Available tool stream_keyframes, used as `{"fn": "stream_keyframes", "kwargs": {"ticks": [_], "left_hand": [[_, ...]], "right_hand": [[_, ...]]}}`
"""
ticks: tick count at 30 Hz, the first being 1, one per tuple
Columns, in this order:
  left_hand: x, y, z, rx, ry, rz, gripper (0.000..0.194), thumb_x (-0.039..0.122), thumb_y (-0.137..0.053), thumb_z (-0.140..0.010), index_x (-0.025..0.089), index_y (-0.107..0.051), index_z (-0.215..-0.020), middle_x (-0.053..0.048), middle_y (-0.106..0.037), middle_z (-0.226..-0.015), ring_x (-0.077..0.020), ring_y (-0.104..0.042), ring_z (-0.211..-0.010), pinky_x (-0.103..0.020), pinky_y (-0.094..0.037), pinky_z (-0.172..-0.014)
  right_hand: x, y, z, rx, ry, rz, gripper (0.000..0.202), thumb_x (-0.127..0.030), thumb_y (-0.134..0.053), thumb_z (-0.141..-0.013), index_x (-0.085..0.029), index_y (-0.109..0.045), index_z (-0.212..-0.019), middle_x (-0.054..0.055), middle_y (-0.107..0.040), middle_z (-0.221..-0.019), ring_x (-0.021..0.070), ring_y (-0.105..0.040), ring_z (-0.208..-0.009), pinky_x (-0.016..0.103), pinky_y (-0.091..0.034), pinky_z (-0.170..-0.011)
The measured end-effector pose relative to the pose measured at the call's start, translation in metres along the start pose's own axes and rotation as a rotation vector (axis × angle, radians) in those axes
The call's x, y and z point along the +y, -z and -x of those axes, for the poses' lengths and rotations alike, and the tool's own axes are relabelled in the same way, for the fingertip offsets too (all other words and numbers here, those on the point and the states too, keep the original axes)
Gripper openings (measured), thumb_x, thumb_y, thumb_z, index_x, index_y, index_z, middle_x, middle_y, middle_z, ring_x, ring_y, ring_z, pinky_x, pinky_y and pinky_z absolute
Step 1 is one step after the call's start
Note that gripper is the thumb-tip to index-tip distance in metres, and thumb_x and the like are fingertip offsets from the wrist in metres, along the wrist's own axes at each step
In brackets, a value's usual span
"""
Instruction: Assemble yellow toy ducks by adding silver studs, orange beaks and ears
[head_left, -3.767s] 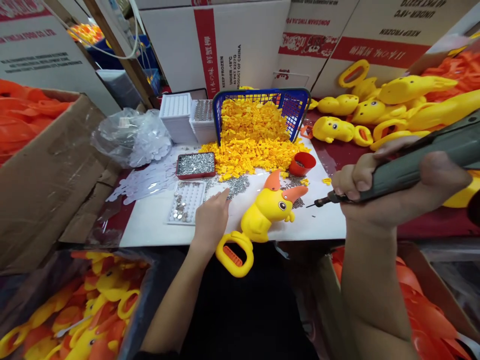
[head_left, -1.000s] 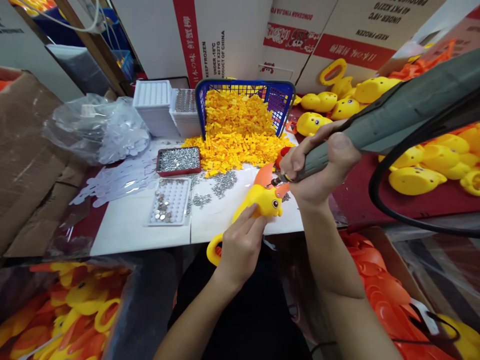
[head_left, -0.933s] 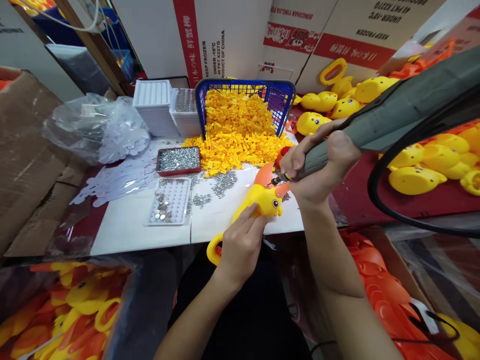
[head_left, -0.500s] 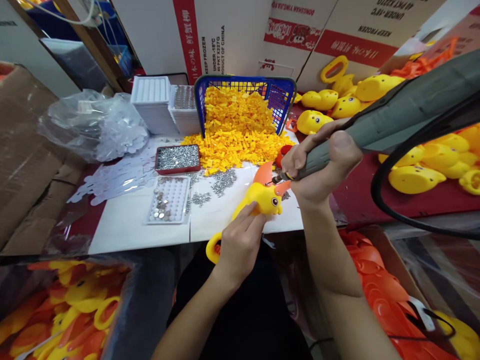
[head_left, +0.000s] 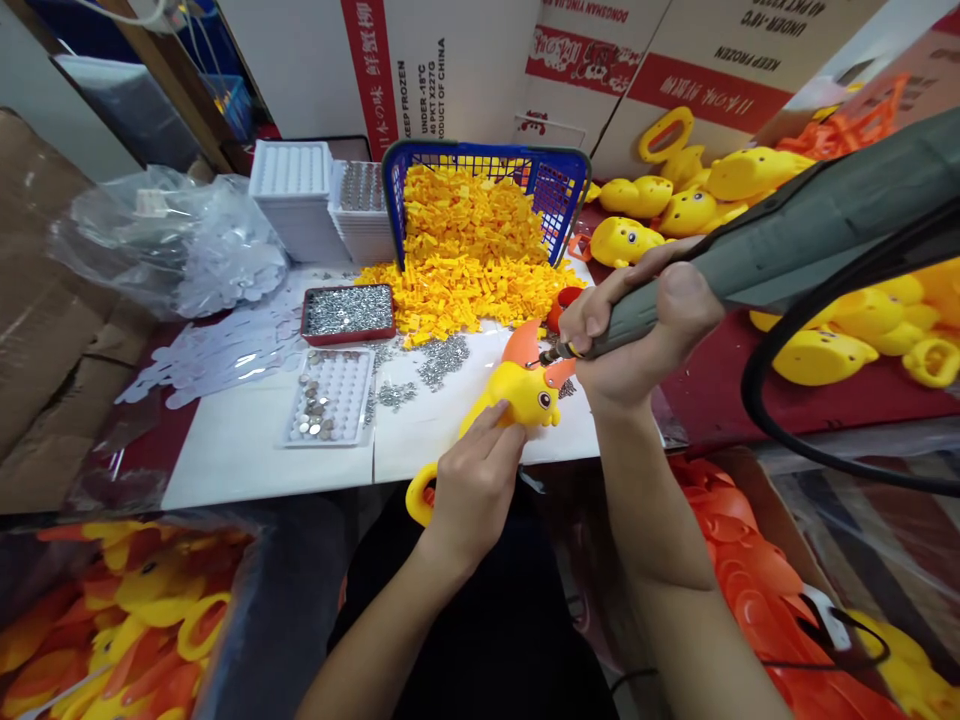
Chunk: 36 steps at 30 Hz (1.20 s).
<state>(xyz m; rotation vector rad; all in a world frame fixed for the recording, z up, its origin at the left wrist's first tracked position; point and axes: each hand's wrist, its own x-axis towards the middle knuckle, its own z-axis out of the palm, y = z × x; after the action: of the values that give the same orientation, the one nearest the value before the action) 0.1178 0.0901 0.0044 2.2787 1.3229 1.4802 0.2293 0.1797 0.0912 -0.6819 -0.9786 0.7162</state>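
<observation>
My left hand (head_left: 480, 475) is closed around a yellow plastic duck toy (head_left: 521, 392) with a ring handle and orange parts on its far side. The toy lies on its side at the table's front edge, one printed eye facing up. In my right hand (head_left: 645, 325) is a grey-green electric screwdriver (head_left: 765, 240), gripped near its nose and slanting up to the right. Its bit points at the toy beside the orange piece; whether it touches a screw is too small to tell. My left palm hides part of the toy's body.
Behind the toy a blue basket (head_left: 581, 200) spills small yellow parts. Left of it are a red tray of screws (head_left: 306, 325), a white tray of button cells (head_left: 360, 430) and stacked white trays (head_left: 289, 205). Yellow toys (head_left: 626, 243) lie at right; a black cable (head_left: 757, 410) loops there.
The view has shifted slightly, so the table things sit a little further left. Both hands keep their holds, and the screwdriver bit stays at the toy.
</observation>
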Motion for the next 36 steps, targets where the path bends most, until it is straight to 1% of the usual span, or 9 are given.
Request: {"fn": "stream_keyframes", "kwargs": {"ticks": [4,11,14,20,26,29,31,33,36], "left_hand": [[0.0,-0.001,0.0,0.007,-0.001,0.0,0.019,0.015,-0.054,-0.099,0.019,-0.066,-0.084,-0.008,-0.078,-0.082,-0.0249,-0.076,-0.105,-0.033,-0.063,-0.093],[-0.001,0.002,0.001,-0.023,0.007,0.014,0.015,0.01,-0.056,-0.097,0.016,-0.067,-0.089,-0.01,-0.078,-0.082,-0.0282,-0.075,-0.107,-0.032,-0.064,-0.087],[-0.002,0.002,0.001,-0.018,0.006,0.029,0.014,0.007,-0.057,-0.095,0.015,-0.068,-0.09,-0.009,-0.079,-0.083,-0.0282,-0.075,-0.107,-0.034,-0.063,-0.091],[-0.002,0.001,0.003,0.01,0.016,0.03,0.014,0.008,-0.057,-0.095,0.014,-0.069,-0.091,-0.011,-0.08,-0.087,-0.0269,-0.075,-0.106,-0.036,-0.06,-0.099],[-0.005,0.0,0.003,0.022,0.028,0.036,0.013,0.008,-0.059,-0.094,0.013,-0.069,-0.088,-0.013,-0.08,-0.089,-0.0268,-0.078,-0.099,-0.038,-0.059,-0.099],[-0.006,0.0,0.002,0.027,0.041,0.047,0.011,0.009,-0.061,-0.094,0.012,-0.07,-0.088,-0.014,-0.08,-0.09,-0.0268,-0.078,-0.096,-0.038,-0.059,-0.1],[-0.006,0.0,0.002,0.038,0.044,0.04,0.01,0.008,-0.061,-0.093,0.012,-0.07,-0.09,-0.014,-0.081,-0.091,-0.0265,-0.079,-0.093,-0.038,-0.06,-0.098],[-0.005,0.0,0.003,0.029,0.045,0.031,0.01,0.007,-0.061,-0.093,0.012,-0.069,-0.091,-0.013,-0.081,-0.091,-0.0262,-0.079,-0.093,-0.038,-0.062,-0.096],[-0.004,-0.001,0.005,-0.015,0.043,0.031,0.012,0.006,-0.06,-0.093,0.014,-0.069,-0.094,-0.011,-0.08,-0.092,-0.0259,-0.078,-0.098,-0.038,-0.062,-0.097]], "right_hand": [[-0.002,-0.004,0.0,0.07,-0.024,0.064,0.036,-0.062,-0.064,-0.08,-0.029,-0.048,-0.077,-0.01,-0.037,-0.042,0.0109,-0.027,-0.03,0.028,-0.021,-0.036],[-0.001,-0.005,0.001,0.062,-0.046,0.037,0.029,-0.052,-0.066,-0.077,-0.029,-0.049,-0.075,-0.01,-0.039,-0.041,0.0105,-0.028,-0.03,0.027,-0.021,-0.035],[0.003,-0.004,0.001,0.052,-0.028,0.022,0.029,-0.051,-0.067,-0.077,-0.028,-0.05,-0.075,-0.01,-0.039,-0.042,0.0096,-0.028,-0.029,0.027,-0.022,-0.033],[0.012,-0.001,-0.003,-0.132,0.018,0.035,0.036,-0.06,-0.064,-0.084,-0.029,-0.047,-0.08,-0.01,-0.037,-0.044,0.0092,-0.03,-0.029,0.025,-0.024,-0.034],[0.014,-0.003,-0.007,-0.215,-0.078,0.048,0.036,-0.059,-0.071,-0.077,-0.029,-0.05,-0.078,-0.011,-0.041,-0.041,0.0095,-0.03,-0.029,0.025,-0.027,-0.034],[0.014,-0.005,-0.01,-0.28,-0.149,0.044,0.04,-0.062,-0.073,-0.072,-0.029,-0.05,-0.076,-0.011,-0.042,-0.04,0.0093,-0.03,-0.029,0.024,-0.027,-0.034],[0.014,-0.005,-0.012,-0.308,-0.139,0.043,0.04,-0.063,-0.073,-0.071,-0.029,-0.051,-0.077,-0.011,-0.043,-0.039,0.0092,-0.03,-0.028,0.024,-0.026,-0.033],[0.012,-0.005,-0.014,-0.29,-0.127,0.044,0.036,-0.058,-0.073,-0.073,-0.029,-0.053,-0.079,-0.011,-0.045,-0.04,0.0093,-0.031,-0.029,0.025,-0.027,-0.033],[0.008,-0.003,-0.018,-0.185,-0.093,0.006,0.029,-0.053,-0.069,-0.076,-0.028,-0.054,-0.078,-0.01,-0.043,-0.042,0.0091,-0.032,-0.03,0.024,-0.028,-0.033]]}}
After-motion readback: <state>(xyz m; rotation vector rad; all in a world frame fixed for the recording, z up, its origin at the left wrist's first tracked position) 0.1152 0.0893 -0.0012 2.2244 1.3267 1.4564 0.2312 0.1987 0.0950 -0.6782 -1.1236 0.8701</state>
